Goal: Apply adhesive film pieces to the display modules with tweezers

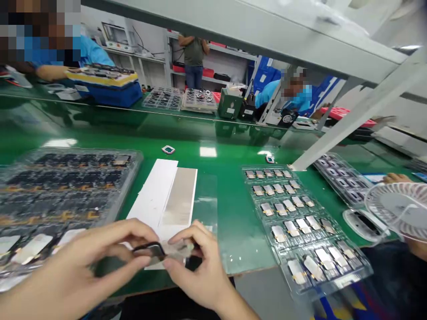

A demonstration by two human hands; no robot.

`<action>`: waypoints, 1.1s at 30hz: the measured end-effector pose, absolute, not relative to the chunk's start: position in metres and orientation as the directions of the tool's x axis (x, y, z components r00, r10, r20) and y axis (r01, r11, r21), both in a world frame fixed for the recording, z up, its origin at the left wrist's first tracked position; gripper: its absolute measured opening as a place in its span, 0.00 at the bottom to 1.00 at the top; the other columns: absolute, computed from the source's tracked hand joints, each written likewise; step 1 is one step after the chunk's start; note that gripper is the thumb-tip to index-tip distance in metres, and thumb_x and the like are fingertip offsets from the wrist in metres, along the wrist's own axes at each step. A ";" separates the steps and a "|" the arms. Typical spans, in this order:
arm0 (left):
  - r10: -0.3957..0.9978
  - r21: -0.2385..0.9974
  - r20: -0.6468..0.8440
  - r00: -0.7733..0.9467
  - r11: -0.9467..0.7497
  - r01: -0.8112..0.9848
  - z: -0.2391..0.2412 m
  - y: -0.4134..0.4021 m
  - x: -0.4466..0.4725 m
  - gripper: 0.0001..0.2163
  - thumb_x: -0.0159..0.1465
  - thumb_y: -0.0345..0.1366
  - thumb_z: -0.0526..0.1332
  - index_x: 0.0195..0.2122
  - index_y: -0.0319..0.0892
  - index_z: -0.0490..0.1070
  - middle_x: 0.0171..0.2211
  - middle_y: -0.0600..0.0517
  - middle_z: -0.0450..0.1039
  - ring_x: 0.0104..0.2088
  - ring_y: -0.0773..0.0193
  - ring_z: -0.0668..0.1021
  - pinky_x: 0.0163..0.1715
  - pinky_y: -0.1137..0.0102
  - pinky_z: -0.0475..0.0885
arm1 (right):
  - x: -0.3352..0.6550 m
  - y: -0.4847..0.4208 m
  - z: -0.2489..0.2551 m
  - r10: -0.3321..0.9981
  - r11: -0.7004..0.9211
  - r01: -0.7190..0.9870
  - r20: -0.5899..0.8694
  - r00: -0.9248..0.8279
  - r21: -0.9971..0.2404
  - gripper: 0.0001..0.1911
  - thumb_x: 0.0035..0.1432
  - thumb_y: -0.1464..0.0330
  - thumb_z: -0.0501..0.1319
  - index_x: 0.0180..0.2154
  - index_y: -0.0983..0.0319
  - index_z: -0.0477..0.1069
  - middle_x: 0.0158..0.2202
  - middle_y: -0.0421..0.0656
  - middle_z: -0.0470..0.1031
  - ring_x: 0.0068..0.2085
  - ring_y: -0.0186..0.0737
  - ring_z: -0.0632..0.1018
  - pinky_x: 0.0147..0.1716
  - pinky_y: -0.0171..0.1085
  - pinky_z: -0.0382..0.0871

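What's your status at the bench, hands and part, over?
Left hand and right hand both gripping small black-edged flat part. White paper sheets just behind. Clear tray of components off to the right.

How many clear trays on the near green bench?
3: one left of the white sheets, tray; one right of them; one beyond that, further right. Others may be stacked underneath.

You are working bare-handed, your left hand (90,262) and right hand (196,266) uncovered up the forearms, with a dark garment (167,309) showing just below them.
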State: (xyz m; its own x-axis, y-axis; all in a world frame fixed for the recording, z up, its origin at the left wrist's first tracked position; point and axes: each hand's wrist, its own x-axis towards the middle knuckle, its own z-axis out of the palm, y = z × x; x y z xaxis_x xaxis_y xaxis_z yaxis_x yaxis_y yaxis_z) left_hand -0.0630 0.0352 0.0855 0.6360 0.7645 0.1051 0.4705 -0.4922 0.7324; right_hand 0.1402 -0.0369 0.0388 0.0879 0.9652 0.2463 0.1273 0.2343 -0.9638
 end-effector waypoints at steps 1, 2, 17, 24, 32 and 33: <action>0.751 0.745 0.114 0.650 -0.498 0.444 0.092 0.031 -0.055 0.07 0.61 0.42 0.61 0.38 0.60 0.77 0.31 0.58 0.80 0.23 0.62 0.80 0.24 0.73 0.77 | 0.143 -0.038 0.039 0.960 0.249 0.179 0.267 0.084 -0.952 0.08 0.51 0.67 0.67 0.35 0.59 0.73 0.29 0.36 0.65 0.29 0.31 0.69 0.25 0.28 0.64; 0.744 0.745 0.121 0.658 -0.506 0.435 0.100 0.033 -0.052 0.06 0.61 0.40 0.61 0.38 0.57 0.77 0.31 0.56 0.80 0.25 0.62 0.80 0.26 0.74 0.77 | 0.147 -0.039 0.037 0.946 0.277 0.247 0.309 0.098 -0.929 0.07 0.51 0.67 0.67 0.35 0.59 0.73 0.27 0.35 0.63 0.28 0.31 0.68 0.25 0.28 0.62; 0.903 0.687 -0.123 0.411 -0.221 0.692 0.084 0.149 -0.156 0.18 0.56 0.45 0.69 0.42 0.38 0.79 0.26 0.51 0.77 0.26 0.64 0.77 0.25 0.73 0.69 | 0.181 -0.025 0.000 0.758 0.372 0.669 0.627 0.180 -0.643 0.11 0.61 0.60 0.64 0.38 0.62 0.72 0.24 0.34 0.58 0.24 0.30 0.63 0.24 0.28 0.60; 0.951 0.541 0.011 0.308 -0.264 0.799 0.089 0.151 -0.138 0.16 0.58 0.43 0.70 0.45 0.42 0.77 0.38 0.49 0.76 0.34 0.61 0.77 0.35 0.69 0.72 | 0.186 -0.025 -0.003 0.721 0.398 0.704 0.676 0.156 -0.587 0.08 0.59 0.64 0.65 0.37 0.62 0.72 0.22 0.34 0.58 0.21 0.29 0.63 0.24 0.28 0.61; 0.999 0.426 -0.043 0.032 -0.011 0.905 0.076 0.230 -0.094 0.13 0.69 0.39 0.61 0.53 0.40 0.70 0.52 0.45 0.71 0.47 0.55 0.77 0.46 0.57 0.76 | 0.179 -0.032 -0.002 0.712 0.363 0.630 0.641 0.288 -0.686 0.06 0.58 0.66 0.66 0.36 0.61 0.73 0.22 0.34 0.57 0.21 0.30 0.62 0.24 0.31 0.59; 0.998 0.417 -0.062 0.012 0.015 0.909 0.074 0.235 -0.091 0.14 0.69 0.39 0.61 0.53 0.40 0.70 0.52 0.45 0.71 0.47 0.55 0.77 0.46 0.57 0.76 | 0.178 -0.033 -0.002 0.716 0.337 0.619 0.620 0.321 -0.710 0.06 0.58 0.66 0.66 0.35 0.61 0.73 0.22 0.34 0.57 0.21 0.30 0.62 0.25 0.31 0.58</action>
State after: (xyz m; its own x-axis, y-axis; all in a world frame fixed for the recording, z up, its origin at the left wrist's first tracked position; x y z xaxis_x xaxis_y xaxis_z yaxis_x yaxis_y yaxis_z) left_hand -0.0909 0.2351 0.0735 0.0124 0.9980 -0.0624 0.9087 0.0148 0.4171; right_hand 0.1775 -0.0332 -0.0017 0.3212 0.7159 0.6199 0.6189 0.3368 -0.7096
